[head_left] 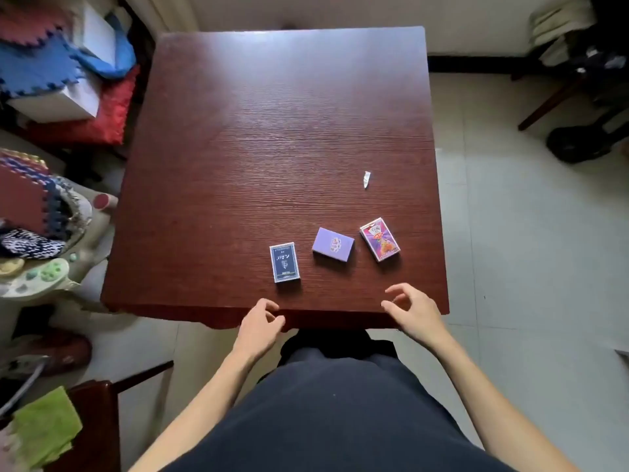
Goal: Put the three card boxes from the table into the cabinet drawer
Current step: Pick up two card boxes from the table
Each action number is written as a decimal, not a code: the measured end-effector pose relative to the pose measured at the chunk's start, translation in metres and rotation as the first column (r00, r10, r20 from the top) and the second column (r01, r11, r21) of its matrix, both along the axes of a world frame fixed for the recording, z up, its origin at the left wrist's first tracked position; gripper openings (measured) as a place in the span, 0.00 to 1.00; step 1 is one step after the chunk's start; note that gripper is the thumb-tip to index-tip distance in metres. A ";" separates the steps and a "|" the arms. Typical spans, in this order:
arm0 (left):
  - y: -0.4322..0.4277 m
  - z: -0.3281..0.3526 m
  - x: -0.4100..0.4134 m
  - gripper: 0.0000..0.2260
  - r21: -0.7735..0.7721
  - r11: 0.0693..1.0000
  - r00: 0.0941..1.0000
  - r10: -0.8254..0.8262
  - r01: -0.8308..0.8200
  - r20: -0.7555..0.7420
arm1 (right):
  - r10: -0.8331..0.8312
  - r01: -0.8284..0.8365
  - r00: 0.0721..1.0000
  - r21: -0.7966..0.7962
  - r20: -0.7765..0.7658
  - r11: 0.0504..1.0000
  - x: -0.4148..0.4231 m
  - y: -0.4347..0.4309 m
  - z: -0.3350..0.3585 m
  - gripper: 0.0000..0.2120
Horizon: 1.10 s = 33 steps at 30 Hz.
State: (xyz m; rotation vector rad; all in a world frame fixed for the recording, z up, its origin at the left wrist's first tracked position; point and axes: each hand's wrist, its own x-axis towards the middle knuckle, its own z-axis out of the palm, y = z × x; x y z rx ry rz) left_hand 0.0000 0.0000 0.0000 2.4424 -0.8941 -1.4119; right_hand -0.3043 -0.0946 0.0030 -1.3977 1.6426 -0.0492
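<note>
Dark red wood-grain desk (272,131), seen from above, pale tiled floor (510,233) around it.

- Left hand (260,321): at the near desk edge, grip released, fingers loosely curled, holding nothing.
- Right hand (412,310): over the near desk edge, grip released, fingers spread and bent, empty.
- Dark blue card box (285,262): flat on the desk, just beyond the left hand, not touched.
- Lilac card box (333,244): flat on the desk, between the other two, apart from both.
- Pink-and-purple card box (380,239): flat on the desk, rightmost, beyond the right hand.
- Small white scrap (366,179): on the desk, farther back on the right side.
- Foam mats (37,63) and clutter: left of the desk.
</note>
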 end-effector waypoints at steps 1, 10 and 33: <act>-0.017 0.002 0.001 0.12 -0.080 0.997 0.998 0.001 0.004 0.058 | 0.056 -0.059 0.997 -0.063 -0.049 0.996 0.007 -0.017 0.004 0.12; -0.109 -0.006 -0.016 0.40 0.014 0.987 0.977 0.159 -0.163 0.140 | 0.336 -0.369 0.816 0.023 -0.471 0.929 0.058 -0.106 -0.003 0.39; -0.104 -0.013 -0.014 0.31 -0.113 0.990 0.991 0.096 -0.085 0.091 | 0.240 -0.255 0.906 0.002 -0.348 0.967 0.055 -0.113 -0.013 0.30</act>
